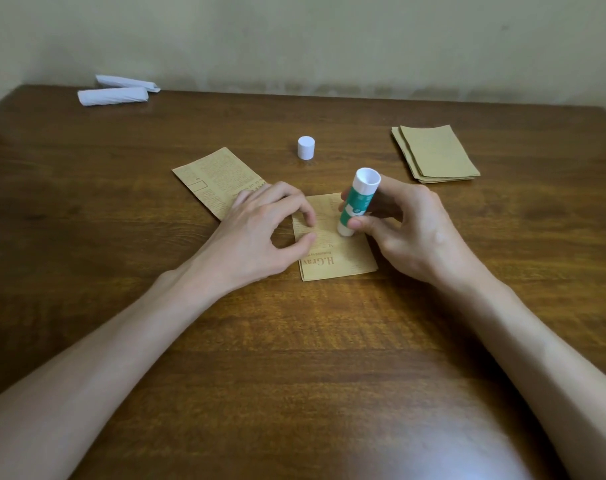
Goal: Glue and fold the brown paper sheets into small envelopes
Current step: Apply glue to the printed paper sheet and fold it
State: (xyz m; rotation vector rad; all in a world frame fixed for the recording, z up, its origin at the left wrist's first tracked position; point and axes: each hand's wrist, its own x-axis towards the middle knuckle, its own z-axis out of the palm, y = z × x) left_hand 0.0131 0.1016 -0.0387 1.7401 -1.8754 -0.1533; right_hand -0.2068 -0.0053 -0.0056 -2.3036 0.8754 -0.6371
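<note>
While our right hand has its grip closed round the glue stick, tip on the brown sheet just this side of the cap, our left hand pins it, holding nothing. We'd glue thin, edge only.

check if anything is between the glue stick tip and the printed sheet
Nothing visible does. The right hand holds the glue stick with its tip down on the printed sheet. The left hand touches the sheet's left edge, beside the stick, and the white cap stands apart behind.
</note>
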